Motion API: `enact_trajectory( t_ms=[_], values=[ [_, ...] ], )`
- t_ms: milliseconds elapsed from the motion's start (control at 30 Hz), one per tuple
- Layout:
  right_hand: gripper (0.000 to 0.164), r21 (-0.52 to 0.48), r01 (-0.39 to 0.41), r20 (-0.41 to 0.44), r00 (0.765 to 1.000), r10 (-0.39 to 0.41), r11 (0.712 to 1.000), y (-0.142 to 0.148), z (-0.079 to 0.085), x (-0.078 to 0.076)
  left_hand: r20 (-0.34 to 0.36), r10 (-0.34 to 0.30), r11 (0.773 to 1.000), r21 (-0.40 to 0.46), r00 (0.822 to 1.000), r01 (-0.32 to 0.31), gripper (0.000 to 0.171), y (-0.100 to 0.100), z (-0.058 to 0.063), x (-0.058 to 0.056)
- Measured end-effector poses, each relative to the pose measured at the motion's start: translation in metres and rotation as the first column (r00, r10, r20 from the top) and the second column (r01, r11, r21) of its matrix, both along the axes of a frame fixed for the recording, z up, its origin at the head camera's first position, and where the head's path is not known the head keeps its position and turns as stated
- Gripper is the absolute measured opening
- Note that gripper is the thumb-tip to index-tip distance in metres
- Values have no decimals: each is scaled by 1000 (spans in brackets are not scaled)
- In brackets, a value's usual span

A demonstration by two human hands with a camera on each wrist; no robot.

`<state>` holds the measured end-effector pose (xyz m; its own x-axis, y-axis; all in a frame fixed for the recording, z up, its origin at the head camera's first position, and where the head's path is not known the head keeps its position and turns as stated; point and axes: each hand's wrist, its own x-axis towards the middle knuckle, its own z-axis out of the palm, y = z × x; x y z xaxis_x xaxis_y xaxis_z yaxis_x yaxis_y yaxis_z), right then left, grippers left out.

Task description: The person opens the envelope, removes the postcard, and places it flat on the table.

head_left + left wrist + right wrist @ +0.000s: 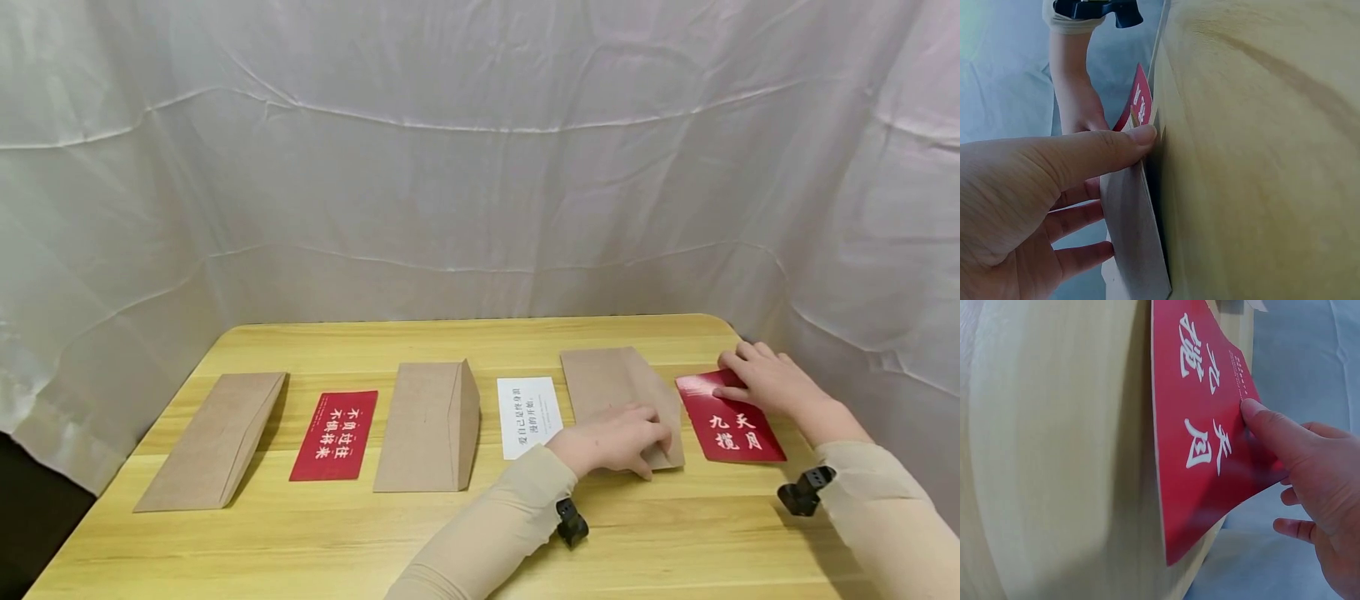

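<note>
My left hand (618, 437) grips a brown paper envelope (603, 379) on the right half of the table. In the left wrist view the thumb lies at the near edge of the envelope (1132, 225), with the fingers spread over its face. My right hand (776, 383) pinches a red card (723, 429) with white characters by its far right side. The right wrist view shows the thumb on the printed face of the card (1191, 494) and fingers behind it. That card is tilted, its left edge close beside the envelope.
A white printed card (525, 408) lies left of the gripped envelope. Farther left are a second brown envelope (420, 425), another red card (333, 437) and a third envelope (213, 437). The wooden table (300, 558) is bordered by grey-white curtains (450, 167).
</note>
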<state>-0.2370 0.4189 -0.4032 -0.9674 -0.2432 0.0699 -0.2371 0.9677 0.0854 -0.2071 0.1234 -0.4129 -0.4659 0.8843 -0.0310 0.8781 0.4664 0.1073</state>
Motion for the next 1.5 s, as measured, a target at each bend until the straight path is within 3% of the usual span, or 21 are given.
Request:
enact_trajectory(
  t_ms=[233, 767, 1133, 1500],
  values=[
    [42, -22, 16, 27, 1000, -15, 1000, 2, -5, -2, 80, -24, 1000, 1, 997, 24, 35, 3, 3, 3],
    [44, -63, 46, 33, 998, -44, 997, 6, -13, -1, 94, -13, 999, -34, 995, 16, 34, 8, 0, 3],
    [46, -139, 67, 44, 997, -61, 988, 5, -18, 1, 151, -18, 999, -27, 988, 23, 37, 9, -4, 0],
    [54, -158, 82, 21, 997, -80, 984, 2, -30, 4, 88, -18, 999, -44, 996, 22, 38, 6, -1, 3]
  ],
)
